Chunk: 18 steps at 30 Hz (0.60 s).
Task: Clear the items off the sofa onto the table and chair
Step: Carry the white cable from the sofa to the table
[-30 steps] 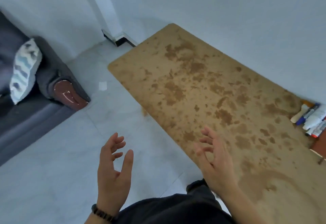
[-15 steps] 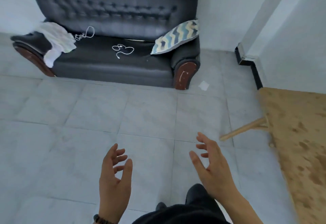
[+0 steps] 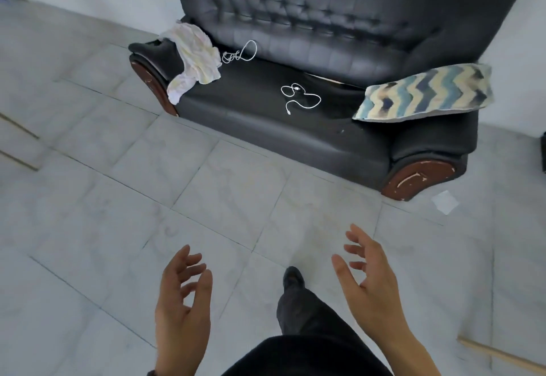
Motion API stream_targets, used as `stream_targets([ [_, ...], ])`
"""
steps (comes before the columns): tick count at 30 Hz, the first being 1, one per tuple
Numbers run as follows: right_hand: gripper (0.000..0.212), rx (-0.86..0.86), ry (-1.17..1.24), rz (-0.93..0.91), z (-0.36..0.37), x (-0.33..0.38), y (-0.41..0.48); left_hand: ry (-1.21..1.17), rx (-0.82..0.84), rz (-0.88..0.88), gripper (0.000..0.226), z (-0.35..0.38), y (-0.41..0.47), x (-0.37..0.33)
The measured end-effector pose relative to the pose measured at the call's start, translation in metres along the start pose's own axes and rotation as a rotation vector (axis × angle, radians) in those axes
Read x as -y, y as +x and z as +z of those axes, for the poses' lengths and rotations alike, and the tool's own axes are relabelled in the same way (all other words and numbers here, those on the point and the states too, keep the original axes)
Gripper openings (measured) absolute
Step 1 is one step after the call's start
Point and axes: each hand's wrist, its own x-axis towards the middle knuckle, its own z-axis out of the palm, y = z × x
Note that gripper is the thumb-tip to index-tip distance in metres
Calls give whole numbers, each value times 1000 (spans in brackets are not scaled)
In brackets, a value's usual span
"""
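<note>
1. Facing the sofa (image 3: 339, 20), you see it fill the upper half of the frame, dark and button-tufted, with brown wooden fronts on both armrests.
2. Your left hand (image 3: 183, 310) hovers at the lower centre-left, palm turned inward. Its fingers (image 3: 189, 260) are spread wide and loosely bent, holding nothing.
3. Your right hand (image 3: 372, 293) hovers at the lower centre-right, palm turned toward the other hand, fingers also wide and holding nothing.
4. Both hands are over the floor (image 3: 118, 227), well apart from the sofa.
5. A pale crumpled cloth (image 3: 195, 56) drapes over the armrest at the left end of the sofa and hangs down toward the seat.
6. A white coiled cable (image 3: 240, 53) lies just beside the cloth, on its right, at the back of the seat.
7. A white loose cable (image 3: 300, 97) lies in open loops near the middle of the seat, apart from the coiled one.
8. A zigzag cushion (image 3: 425, 94) in blue and cream leans on the armrest at the right end, its lower corner reaching the seat.
9. A small white paper scrap (image 3: 444, 201) lies on the floor near the front of the right-end armrest.
10. Your dark shoe (image 3: 292, 278) and trouser leg show between the hands at the bottom centre.
11. A light wooden bar (image 3: 502, 359) crosses the lower right corner.
</note>
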Motion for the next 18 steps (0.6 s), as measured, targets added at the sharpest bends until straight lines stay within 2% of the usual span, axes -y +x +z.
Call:
stream_targets([
  [5,48,31,1,-42,29,63,143,15,-71,50,42,13,133,-52],
  [9,47,68,-23,-110,60,103,235,-16,-128,64,43,26,223,-66],
  [15,49,71,-50,-96,137,122,373,-36,-74,-9,46,64,375,-38],
  [18,57,48,-52,-75,177,138,441,-17,-27,10,45,80,471,-42],
])
